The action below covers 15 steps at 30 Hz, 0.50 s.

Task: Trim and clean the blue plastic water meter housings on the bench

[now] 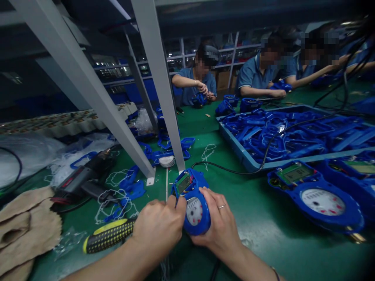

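Observation:
A blue water meter [194, 210] with a white round dial and a small display on a green circuit board stands at the lower middle. My right hand [218, 216] is wrapped round its right side and bottom. At its left edge, my left hand [161, 220] is closed, its fingertips beside the circuit board; what they pinch, if anything, is hidden. A yellow and black screwdriver handle [109, 235] shows just left of my left hand. More blue meters with open circuit boards [316, 199] lie at the right.
A blue tray [252, 164] of blue plastic frames fills the back right. Grey metal posts [162, 86] rise ahead. On the left are a heat gun [79, 179], brown gloves [29, 226] and plastic film. Several people [196, 78] work across the green table.

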### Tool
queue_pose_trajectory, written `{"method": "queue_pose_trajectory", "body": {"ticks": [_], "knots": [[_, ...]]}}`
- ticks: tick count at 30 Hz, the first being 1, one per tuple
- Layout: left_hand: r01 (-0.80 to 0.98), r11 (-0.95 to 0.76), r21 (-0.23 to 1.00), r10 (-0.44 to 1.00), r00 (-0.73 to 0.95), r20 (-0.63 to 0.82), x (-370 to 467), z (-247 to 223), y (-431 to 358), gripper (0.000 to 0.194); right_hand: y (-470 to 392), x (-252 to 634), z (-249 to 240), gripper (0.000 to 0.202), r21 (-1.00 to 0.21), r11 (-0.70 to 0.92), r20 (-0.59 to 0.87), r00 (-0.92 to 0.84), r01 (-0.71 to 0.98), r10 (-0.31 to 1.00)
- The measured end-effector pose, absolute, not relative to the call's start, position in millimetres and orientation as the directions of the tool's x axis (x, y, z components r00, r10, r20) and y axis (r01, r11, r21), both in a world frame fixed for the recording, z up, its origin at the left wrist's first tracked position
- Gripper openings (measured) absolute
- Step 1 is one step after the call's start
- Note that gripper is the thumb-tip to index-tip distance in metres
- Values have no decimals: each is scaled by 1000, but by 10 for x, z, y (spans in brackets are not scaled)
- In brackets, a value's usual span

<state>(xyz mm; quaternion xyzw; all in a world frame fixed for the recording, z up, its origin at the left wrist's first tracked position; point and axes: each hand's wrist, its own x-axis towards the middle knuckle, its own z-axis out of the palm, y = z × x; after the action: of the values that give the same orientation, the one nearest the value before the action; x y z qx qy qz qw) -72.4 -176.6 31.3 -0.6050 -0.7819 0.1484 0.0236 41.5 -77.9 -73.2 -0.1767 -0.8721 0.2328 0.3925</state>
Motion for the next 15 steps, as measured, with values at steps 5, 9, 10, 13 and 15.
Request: {"method": "queue_pose_trajectory", "body": {"ticks": [5, 9, 10, 13, 15], "knots": [[929, 260, -265, 959, -280, -40, -797, 70, -1879, 35, -789, 384, -726, 84, -545, 832, 622, -614, 105, 485], [936, 269, -229, 963, -264, 54, -790, -95, -1889, 35, -794, 382, -719, 82, -547, 829, 640, -579, 120, 506], [943, 252, -217, 968, -242, 71, -780, -125, -1883, 34, -791, 389, -720, 82, -554, 822, 639, -567, 129, 520], [947, 246, -206, 968, -227, 110, -770, -172, -1875, 32, -775, 409, -726, 83, -561, 816, 634, -562, 137, 530], [935, 284, -213, 957, -261, 127, -783, -175, -1880, 30, -768, 411, -732, 84, -534, 835, 642, -578, 136, 505]]}}
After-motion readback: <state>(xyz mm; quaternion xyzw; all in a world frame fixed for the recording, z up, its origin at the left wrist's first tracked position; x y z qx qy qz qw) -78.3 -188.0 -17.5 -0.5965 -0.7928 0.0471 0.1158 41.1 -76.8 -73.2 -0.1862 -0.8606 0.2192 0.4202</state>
